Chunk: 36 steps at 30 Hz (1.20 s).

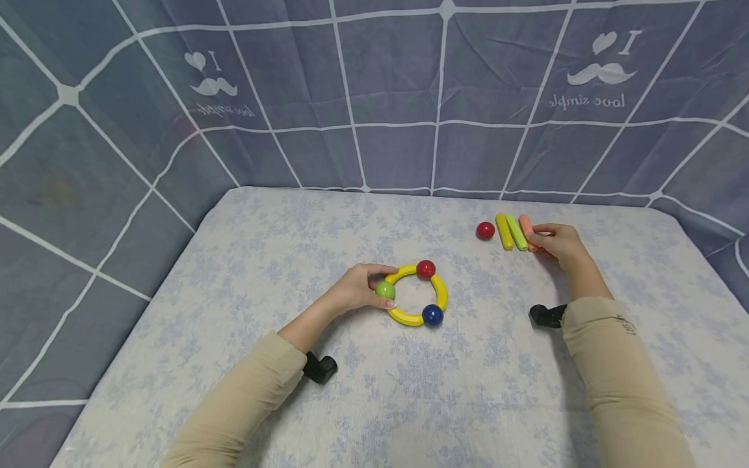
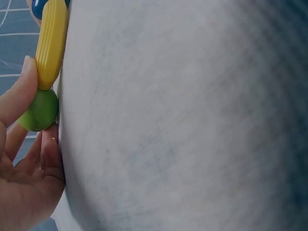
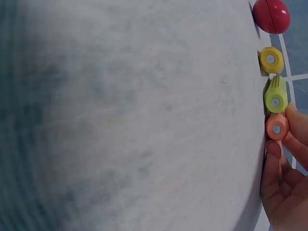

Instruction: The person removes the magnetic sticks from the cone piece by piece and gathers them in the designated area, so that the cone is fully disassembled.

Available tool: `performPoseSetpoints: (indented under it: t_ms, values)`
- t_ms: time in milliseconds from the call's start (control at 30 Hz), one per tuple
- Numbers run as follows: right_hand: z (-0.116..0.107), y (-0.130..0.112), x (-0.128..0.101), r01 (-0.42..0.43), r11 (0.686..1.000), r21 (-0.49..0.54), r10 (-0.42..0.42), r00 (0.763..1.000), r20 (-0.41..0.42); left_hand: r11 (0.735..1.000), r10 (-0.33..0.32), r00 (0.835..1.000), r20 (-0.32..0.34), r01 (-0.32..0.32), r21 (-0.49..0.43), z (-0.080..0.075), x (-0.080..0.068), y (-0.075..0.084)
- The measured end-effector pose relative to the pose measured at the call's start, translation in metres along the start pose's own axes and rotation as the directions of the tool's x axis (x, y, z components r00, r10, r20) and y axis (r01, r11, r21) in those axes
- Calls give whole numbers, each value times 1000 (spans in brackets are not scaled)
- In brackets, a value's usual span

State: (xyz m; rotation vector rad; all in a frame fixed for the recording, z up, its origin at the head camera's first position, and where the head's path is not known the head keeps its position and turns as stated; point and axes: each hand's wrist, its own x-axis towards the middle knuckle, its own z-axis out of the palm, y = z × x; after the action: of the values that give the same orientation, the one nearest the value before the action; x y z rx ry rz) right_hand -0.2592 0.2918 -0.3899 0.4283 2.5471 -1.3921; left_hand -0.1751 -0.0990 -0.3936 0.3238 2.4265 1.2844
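Head view: "I love simple" printed on the backdrop (image 1: 588,101); left hand (image 1: 357,289) pinching the green ball (image 1: 385,290) of the ring (image 1: 435,300) mid-table (image 1: 409,390); right hand (image 1: 558,244) gripping the orange stick (image 1: 525,227). Left wrist: fingers (image 2: 19,96) round the ball. Right wrist: fingers (image 3: 274,159) on the stick.

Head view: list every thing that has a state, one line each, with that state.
Ring of yellow curved pieces: flat on the table, joined by three balls.
Green ball: in the ring, pinched by the left hand.
Orange stick: lying flat, held by the right hand.
Green stick: lying loose.
Yellow stick: lying loose.
Loose red ball: unattached, on the table.
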Motion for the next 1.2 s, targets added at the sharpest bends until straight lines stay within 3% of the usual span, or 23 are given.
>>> performPoseSetpoints:
  t_ms: [600,900,1200]
  values:
    - [-3,3,-7,-25,1000,7,25,999,-44,1000,-2,1000,2,2,4,1,-1,3]
    - [-10,0,-18,39,999,-1,-39,999,19,1000,-10,1000,25,10,8,0,-2,4]
    - [-15,-5,-31,110,992,54,-114,991,68,1000,2,999,44,-3,25,-3,-2,5]
